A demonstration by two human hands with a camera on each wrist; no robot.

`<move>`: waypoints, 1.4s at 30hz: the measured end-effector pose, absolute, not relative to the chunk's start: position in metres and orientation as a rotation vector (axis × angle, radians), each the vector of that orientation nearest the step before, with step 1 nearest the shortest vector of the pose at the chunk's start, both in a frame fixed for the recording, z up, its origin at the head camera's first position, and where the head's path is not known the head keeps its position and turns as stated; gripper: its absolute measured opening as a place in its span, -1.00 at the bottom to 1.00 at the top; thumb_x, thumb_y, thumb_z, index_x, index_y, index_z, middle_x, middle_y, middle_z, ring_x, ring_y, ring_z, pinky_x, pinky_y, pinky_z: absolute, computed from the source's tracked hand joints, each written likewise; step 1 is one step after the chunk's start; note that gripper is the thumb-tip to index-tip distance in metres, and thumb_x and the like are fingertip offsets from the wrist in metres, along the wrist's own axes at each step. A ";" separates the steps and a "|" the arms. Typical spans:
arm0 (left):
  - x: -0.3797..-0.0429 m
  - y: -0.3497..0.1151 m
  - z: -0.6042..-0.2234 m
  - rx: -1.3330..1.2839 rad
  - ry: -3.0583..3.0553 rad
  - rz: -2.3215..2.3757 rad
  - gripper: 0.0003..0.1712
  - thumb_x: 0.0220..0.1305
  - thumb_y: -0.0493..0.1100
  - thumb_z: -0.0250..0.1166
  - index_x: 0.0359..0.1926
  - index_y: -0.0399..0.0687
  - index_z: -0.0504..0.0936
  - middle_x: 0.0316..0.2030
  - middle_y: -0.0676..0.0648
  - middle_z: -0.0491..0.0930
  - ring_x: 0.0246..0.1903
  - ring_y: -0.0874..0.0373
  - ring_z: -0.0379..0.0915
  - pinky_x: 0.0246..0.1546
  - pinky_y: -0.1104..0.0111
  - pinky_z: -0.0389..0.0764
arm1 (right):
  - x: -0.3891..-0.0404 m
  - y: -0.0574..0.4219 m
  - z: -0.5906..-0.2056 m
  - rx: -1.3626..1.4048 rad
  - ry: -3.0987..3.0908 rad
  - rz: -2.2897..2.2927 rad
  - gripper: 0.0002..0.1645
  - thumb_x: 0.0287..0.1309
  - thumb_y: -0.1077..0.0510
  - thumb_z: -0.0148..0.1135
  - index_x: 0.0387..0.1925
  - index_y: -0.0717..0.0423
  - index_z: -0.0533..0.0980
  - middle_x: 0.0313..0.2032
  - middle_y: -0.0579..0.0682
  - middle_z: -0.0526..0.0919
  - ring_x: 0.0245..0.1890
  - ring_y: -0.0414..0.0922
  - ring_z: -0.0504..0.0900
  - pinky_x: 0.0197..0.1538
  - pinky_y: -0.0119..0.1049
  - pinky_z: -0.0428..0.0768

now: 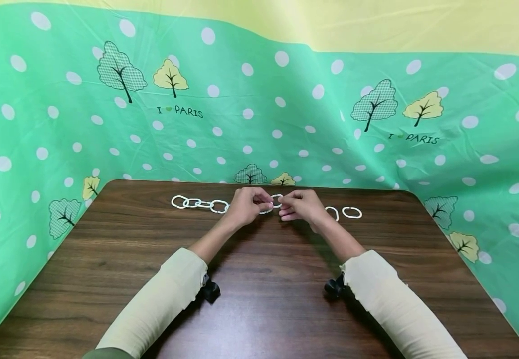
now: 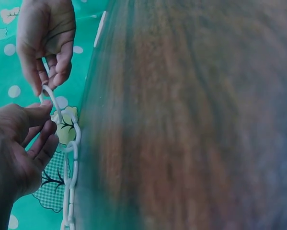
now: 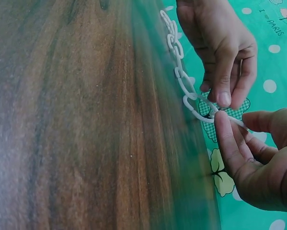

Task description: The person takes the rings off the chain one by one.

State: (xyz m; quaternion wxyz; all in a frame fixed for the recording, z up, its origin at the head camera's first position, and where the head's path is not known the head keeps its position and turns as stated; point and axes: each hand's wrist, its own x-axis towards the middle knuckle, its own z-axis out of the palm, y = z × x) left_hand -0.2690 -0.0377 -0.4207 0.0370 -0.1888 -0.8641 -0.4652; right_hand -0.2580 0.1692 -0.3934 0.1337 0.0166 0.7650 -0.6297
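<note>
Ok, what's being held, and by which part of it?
A link: the right hand pinches one end. The left hand is close to it; whether that grips it too, I can't tell.

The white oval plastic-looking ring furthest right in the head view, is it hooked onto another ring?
No, brown wooden table shows between the white oval ring and its nearest neighbour, a partly hidden white ring.

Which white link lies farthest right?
The oval link at the row's right end, fully visible and apart; its neighbour is partly hidden behind the right hand.
</note>
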 end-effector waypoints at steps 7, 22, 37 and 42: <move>-0.272 -0.041 -0.417 -0.525 -2.726 -1.395 -0.69 0.45 -0.23 0.57 0.14 -0.18 0.81 0.03 -0.18 0.86 0.08 -0.09 0.78 0.28 0.06 0.73 | -0.257 0.174 -0.396 0.050 2.225 -1.804 -0.54 0.64 0.26 0.29 0.29 0.60 0.55 -0.20 0.21 0.86 -0.36 -0.21 0.84 -0.17 -0.29 0.88; -0.273 -0.044 -0.421 -0.539 -2.785 -1.308 -0.86 0.49 -0.15 0.54 -0.05 -0.12 0.89 -0.16 -0.07 0.91 -0.13 0.08 0.79 0.02 0.25 0.74 | -0.256 0.180 -0.400 0.069 2.257 -1.811 -0.65 0.58 0.32 0.30 0.20 0.54 0.61 -0.17 0.17 0.85 -0.35 -0.22 0.82 -0.20 -0.33 0.86; -0.273 -0.043 -0.422 -0.504 -2.639 -1.440 -0.90 0.46 -0.16 0.57 -0.09 -0.07 0.88 -0.22 -0.06 0.89 -0.22 0.13 0.75 -0.16 0.37 0.62 | -0.258 0.183 -0.403 0.070 2.334 -1.713 -0.62 0.69 0.21 0.23 0.28 0.43 0.56 -0.19 0.14 0.85 -0.37 -0.26 0.81 -0.32 -0.39 0.78; -0.271 -0.042 -0.420 -0.512 -2.618 -1.453 -0.92 0.46 -0.19 0.57 -0.10 -0.08 0.87 -0.22 -0.07 0.89 -0.22 0.13 0.76 -0.16 0.37 0.62 | -0.259 0.183 -0.406 0.015 2.344 -1.702 -0.60 0.68 0.24 0.23 0.31 0.47 0.58 -0.30 -0.04 0.76 -0.38 -0.26 0.77 -0.33 -0.40 0.79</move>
